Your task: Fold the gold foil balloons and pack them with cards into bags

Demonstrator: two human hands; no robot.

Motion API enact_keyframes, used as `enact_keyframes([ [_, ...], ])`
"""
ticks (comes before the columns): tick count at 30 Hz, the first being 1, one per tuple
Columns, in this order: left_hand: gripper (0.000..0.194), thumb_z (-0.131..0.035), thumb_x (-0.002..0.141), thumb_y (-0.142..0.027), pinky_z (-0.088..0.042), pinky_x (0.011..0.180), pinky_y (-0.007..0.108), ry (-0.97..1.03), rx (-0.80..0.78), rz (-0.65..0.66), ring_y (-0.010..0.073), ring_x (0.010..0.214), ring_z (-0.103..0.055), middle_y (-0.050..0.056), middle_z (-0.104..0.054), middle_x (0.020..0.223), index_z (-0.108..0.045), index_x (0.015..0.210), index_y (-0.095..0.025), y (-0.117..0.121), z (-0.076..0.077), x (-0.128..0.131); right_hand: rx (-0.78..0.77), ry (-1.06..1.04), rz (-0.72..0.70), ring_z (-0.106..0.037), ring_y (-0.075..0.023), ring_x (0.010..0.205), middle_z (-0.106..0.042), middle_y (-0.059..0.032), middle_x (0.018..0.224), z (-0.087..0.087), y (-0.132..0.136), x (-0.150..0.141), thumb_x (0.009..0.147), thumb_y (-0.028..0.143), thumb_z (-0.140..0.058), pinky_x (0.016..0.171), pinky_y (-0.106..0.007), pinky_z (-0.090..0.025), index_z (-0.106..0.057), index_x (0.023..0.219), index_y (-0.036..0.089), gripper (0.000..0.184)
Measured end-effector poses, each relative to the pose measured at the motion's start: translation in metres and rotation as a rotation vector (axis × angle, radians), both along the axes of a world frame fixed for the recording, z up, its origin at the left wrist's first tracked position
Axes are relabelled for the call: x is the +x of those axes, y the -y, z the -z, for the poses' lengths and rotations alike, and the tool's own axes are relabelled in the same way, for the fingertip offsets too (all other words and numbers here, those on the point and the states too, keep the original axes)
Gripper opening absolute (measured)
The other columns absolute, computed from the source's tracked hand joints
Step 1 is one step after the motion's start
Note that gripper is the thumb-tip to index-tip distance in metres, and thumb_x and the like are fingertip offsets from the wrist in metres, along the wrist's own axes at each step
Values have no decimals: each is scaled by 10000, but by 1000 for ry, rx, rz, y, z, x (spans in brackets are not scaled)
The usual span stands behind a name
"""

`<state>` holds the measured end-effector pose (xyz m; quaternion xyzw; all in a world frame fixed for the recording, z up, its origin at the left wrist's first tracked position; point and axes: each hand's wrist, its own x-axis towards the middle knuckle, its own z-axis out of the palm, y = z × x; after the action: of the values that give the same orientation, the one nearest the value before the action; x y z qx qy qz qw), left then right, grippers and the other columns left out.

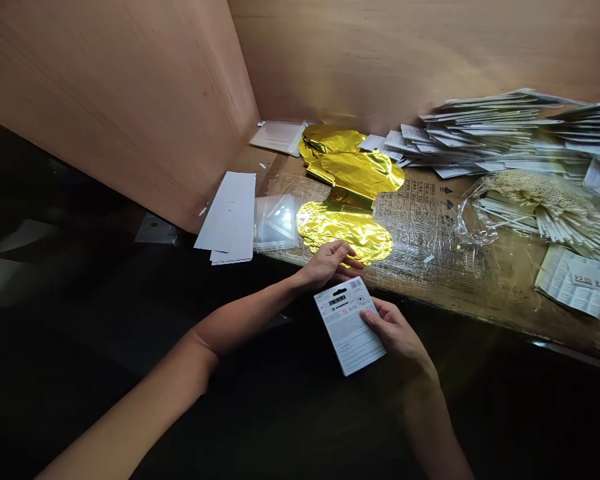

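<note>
Printed white hang-tab card (349,337), one face showing, is gripped along its right edge by a person's right hand (394,328), thumb pressed on the front, just off the near edge of a brown counter (415,283), as seen in the single head-camera view. One dark slot is cut near the card's top, above a barcode and lines of small print too fine to read. The left hand (334,264), fingers loosely bent, is just above the card's top edge, overlapping the near end of a pile of gold foil shapes (363,172); whether it touches or grips anything cannot be told. The foil lies flat in layers too merged to count. To its left are at least two blank white slips (230,207), overlapping, beside clear plastic sleeves (275,223); one more batch of sleeves (279,138) sits in the far corner, where two wooden panels (130,87) meet. Along the far side, dozens of printed leaflets (485,137) lie in slumped stacks. At right, one clear plastic bag (475,217) holds white sticks (560,230), beyond easy count, near one folded instruction sheet (565,287) with a small printed slip (594,275) on top.
</note>
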<state>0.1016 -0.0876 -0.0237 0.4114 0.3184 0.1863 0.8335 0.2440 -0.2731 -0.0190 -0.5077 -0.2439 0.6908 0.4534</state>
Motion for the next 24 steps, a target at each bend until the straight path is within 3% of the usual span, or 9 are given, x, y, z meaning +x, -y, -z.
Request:
enact_keyframes([
  [3, 423, -675, 977, -569, -614, 656, 317, 16, -124, 97, 274, 828, -813, 175, -817, 1009, -616, 1080, -163, -5, -3, -9, 1, 74, 122, -797, -314, 904, -827, -125, 1096, 2, 1, 4, 910, 514, -819, 768, -407, -640, -757, 1234, 190, 463],
  [8, 451, -748, 921, -526, -614, 748, 372, 67, -225, 86, 298, 895, -802, 187, -817, 1035, -660, 1159, -154, -4, -3, -19, -30, 306, 205, -794, -331, 891, -824, -140, 1087, -1, 2, 3, 925, 574, -768, 744, -420, -648, -731, 1212, 177, 491],
  [10, 512, -871, 817, -426, -599, 777, 347, 55, -205, 81, 273, 912, -795, 170, -815, 1069, -658, 1201, -164, -1, -1, -21, -27, 502, 217, -792, -335, 870, -824, -141, 1051, 0, 3, 0, 936, 600, -726, 716, -407, -645, -734, 1156, 176, 477],
  [13, 717, -970, 590, -140, -586, 819, 336, 32, -94, 93, 244, 926, -783, 137, -810, 1102, -639, 1225, -172, 4, 6, -21, -14, 768, 205, -781, -316, 759, -820, -134, 977, 4, 6, -4, 963, 606, -650, 617, -375, -623, -730, 1095, 186, 447],
  [16, 755, -961, 552, -96, -584, 810, 339, 10, 13, 20, 237, 906, -773, 113, -808, 1054, -617, 1221, -162, 16, 16, -19, 11, 880, 215, -767, -288, 692, -817, -131, 978, 9, 11, -10, 996, 586, -596, 580, -359, -610, -723, 1113, 203, 420],
  [21, 690, -963, 696, -367, -577, 768, 318, 39, 26, -124, 188, 762, -747, 59, -791, 884, -609, 1240, -136, 45, 23, -20, 49, 745, 392, -773, -302, 787, -807, -142, 1030, 12, 14, -22, 982, 612, -642, 634, -374, -629, -714, 1077, 208, 420],
  [24, 742, -1005, 643, -350, -592, 785, 328, 75, -78, -114, 187, 775, -753, 73, -803, 922, -630, 1249, -145, 49, 17, -19, 67, 513, 370, -765, -294, 815, -802, -120, 1047, 10, 12, -21, 946, 595, -724, 647, -370, -631, -717, 1121, 212, 421],
])
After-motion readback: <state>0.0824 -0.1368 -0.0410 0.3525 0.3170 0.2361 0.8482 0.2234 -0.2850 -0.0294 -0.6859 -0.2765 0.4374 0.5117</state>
